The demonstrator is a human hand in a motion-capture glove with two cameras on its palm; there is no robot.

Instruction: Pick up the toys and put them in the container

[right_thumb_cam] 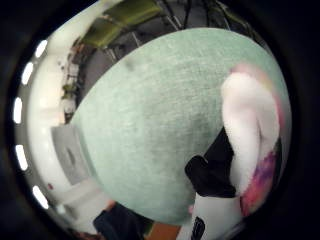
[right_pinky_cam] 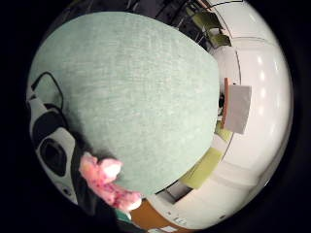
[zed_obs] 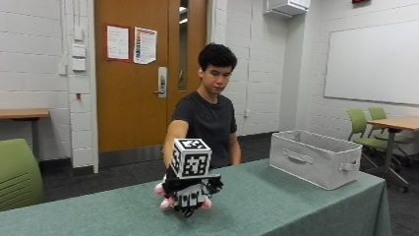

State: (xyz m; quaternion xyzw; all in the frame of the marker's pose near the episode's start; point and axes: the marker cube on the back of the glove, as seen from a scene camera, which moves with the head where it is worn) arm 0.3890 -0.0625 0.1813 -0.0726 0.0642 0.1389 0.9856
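A plain room with white block walls, a wooden door point(zed_obs: 144, 73) at the back and a whiteboard point(zed_obs: 373, 61) on the right wall; in front stands a long table point(zed_obs: 275, 206) under a pale green cloth.

The toy point(zed_obs: 167, 201), a soft pink and white plush thing, sits low over the near left part of the table, in the grip of the person's gloved right hand point(zed_obs: 190, 192). From outside, the black fingers curl down over it, and bits of pink stick out on both sides of the glove. The little-finger palm view shows a pink fuzzy end point(right_pinky_cam: 104, 179) poking past the hand with the green cloth close behind it. The thumb-side view shows a white plush part point(right_thumb_cam: 250, 125) with a pink and purple edge, pressed beside the black glove point(right_thumb_cam: 212, 170). I cannot tell whether the toy touches the cloth or hangs just above it.

The person's arm reaches straight forward from behind the far edge of the table. The container point(zed_obs: 314, 157), a light grey fabric bin with a handle on its long side, stands on the right end of the table, well apart from the hand and toy. Green chairs point(zed_obs: 367, 128) and a wooden desk point(zed_obs: 399, 123) stand beyond it on the right, and another green chair point(zed_obs: 16, 172) sits at the left.
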